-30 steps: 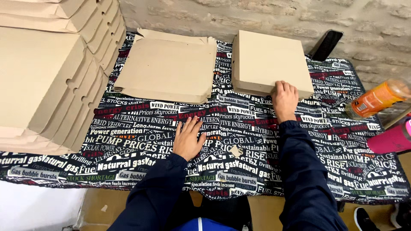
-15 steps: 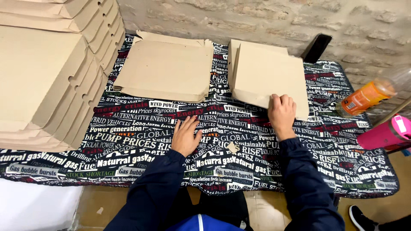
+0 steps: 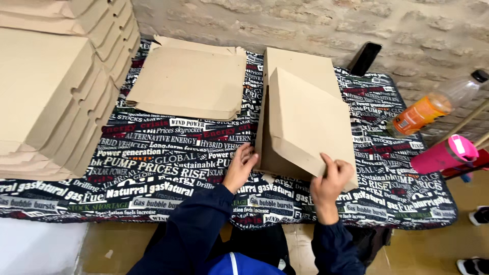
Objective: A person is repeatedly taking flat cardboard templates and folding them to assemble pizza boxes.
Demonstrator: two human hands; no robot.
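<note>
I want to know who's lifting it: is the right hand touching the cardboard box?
Touching. The head view shows the right hand gripping the tilted cardboard box.

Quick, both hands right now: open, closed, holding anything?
Left hand: open, fingers resting against the near left edge of the cardboard box.
Right hand: closed on the box's raised lid at its near corner.

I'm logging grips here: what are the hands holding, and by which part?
The right hand grips the near edge of the flat brown cardboard box, tilting it up; the left hand touches its near-left corner.
</note>
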